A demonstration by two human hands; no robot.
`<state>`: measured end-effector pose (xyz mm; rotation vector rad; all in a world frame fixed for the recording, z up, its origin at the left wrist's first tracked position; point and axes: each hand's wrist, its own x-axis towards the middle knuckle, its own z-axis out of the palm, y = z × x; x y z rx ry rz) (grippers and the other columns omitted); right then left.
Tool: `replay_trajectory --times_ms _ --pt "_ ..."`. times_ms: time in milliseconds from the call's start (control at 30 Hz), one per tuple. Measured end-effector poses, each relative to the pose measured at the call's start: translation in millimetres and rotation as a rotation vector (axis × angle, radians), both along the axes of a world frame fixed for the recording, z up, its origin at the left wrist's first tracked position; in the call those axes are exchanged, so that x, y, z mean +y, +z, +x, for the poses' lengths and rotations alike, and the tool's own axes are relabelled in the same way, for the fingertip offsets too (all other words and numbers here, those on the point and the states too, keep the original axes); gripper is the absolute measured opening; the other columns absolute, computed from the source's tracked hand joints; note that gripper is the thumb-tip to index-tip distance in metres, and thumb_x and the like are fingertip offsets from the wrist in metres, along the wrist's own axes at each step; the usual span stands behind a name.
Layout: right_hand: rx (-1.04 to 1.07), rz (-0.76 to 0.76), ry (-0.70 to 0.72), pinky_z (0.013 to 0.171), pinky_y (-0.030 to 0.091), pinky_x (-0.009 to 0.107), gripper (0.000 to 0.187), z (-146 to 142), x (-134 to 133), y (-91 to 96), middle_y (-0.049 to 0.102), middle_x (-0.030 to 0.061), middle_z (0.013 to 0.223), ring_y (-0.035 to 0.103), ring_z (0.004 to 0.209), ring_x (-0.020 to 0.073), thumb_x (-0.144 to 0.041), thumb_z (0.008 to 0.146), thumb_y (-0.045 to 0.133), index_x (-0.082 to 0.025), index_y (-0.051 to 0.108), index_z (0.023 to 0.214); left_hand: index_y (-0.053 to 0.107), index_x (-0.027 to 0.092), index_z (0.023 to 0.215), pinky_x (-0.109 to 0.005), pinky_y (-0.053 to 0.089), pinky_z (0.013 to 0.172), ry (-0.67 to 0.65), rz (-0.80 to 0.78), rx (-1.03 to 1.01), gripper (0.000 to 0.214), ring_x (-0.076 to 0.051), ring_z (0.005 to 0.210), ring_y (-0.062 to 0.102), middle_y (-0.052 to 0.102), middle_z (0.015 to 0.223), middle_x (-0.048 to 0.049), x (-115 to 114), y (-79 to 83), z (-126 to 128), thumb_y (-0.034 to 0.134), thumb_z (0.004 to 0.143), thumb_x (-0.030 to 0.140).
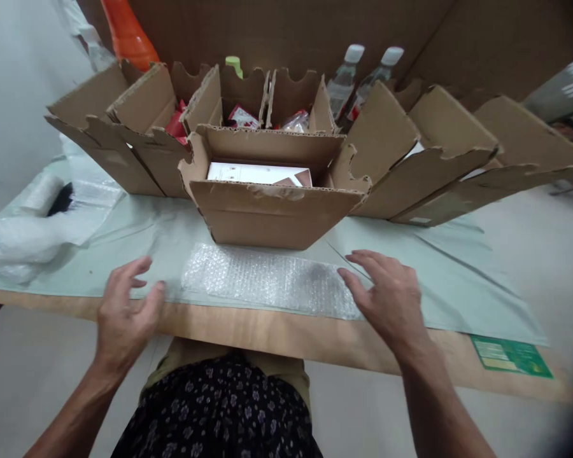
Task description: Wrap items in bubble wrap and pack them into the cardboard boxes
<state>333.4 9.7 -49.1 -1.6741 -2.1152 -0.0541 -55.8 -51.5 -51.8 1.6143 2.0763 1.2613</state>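
Far left of the desk (315,340): a plastic roll (41,194) lies on loose clear film, well apart from both hands.

Left hand (124,312): at the desk's near edge, just beside the left end of the bubble wrap sheet (267,280). Its fingers (136,267) are spread and slightly curled, and hold nothing. Contact with the sheet cannot be confirmed.

Bubble wrap sheet: lies flat on the pale green cover (458,280), between the 2 hands, just in front of the open cardboard box (272,219).

Open cardboard box: flaps up, centre of the desk. A white flat item (253,173) lies inside.

Behind it: a row of open cartons (138,127) runs across the desk, some holding red and clear packets. 2 clear bottles (344,83) with white caps stand behind the row, right of centre.

Right hand (391,299): palm down at the right end of the sheet, fingers (367,259) spread, holding nothing. The thumb tip is at the sheet's edge; whether it touches cannot be determined.

Far right, near edge: a green label (510,356) lies flat on the desk.
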Motion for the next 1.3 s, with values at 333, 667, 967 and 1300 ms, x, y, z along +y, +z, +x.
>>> replay_trajectory --times_ms 333,667,967,1300 --pt "-0.050 -0.294 0.460 0.121 0.036 0.052 0.048 -63 -16 -35.5 0.046 0.0079 0.165 0.039 0.153 0.0275 -0.043 0.108 0.048 -0.027 0.051 0.153 0.062 0.033 0.144 -0.071 0.012 0.125 -0.659 -0.231 0.425 0.045 -0.038 0.154 0.037 0.052 0.160 -0.0107 31 -45.4 50 0.047 0.102 0.041" --pt "0.048 -0.050 -0.078 0.103 0.049 0.049 0.036 59 -27 -25.2 0.076 0.0125 0.127 0.067 0.126 0.0307 -0.038 0.104 0.045 -0.021 0.071 0.122 0.066 0.035 0.135 -0.062 0.023 0.127 -0.559 -0.088 0.337 0.039 -0.036 0.151 0.042 0.055 0.156 -0.0072 28 -41.2 37 0.053 0.099 0.044" --pt "0.081 -0.233 0.056 0.094 0.052 0.053 0.025 18 9 -28.0 0.072 0.0156 0.130 0.068 0.118 0.0373 -0.040 0.091 0.052 -0.021 0.067 0.086 0.070 0.020 0.091 -0.065 0.035 0.118 -0.093 -0.199 0.377 0.022 -0.045 0.144 0.042 0.062 0.140 -0.0177 42 -39.0 4 0.063 0.083 0.040" --pt "0.432 -0.545 0.018 0.072 0.059 0.033 0.037 -11 -56 7.2 0.079 0.0066 0.101 0.076 0.085 0.0238 -0.051 0.090 0.060 -0.025 0.067 0.115 0.066 0.018 0.115 -0.036 0.053 0.078 -0.063 -0.389 0.159 0.051 -0.024 0.080 0.067 0.073 0.093 -0.0067 43 -8.2 -18 0.062 0.077 0.052"
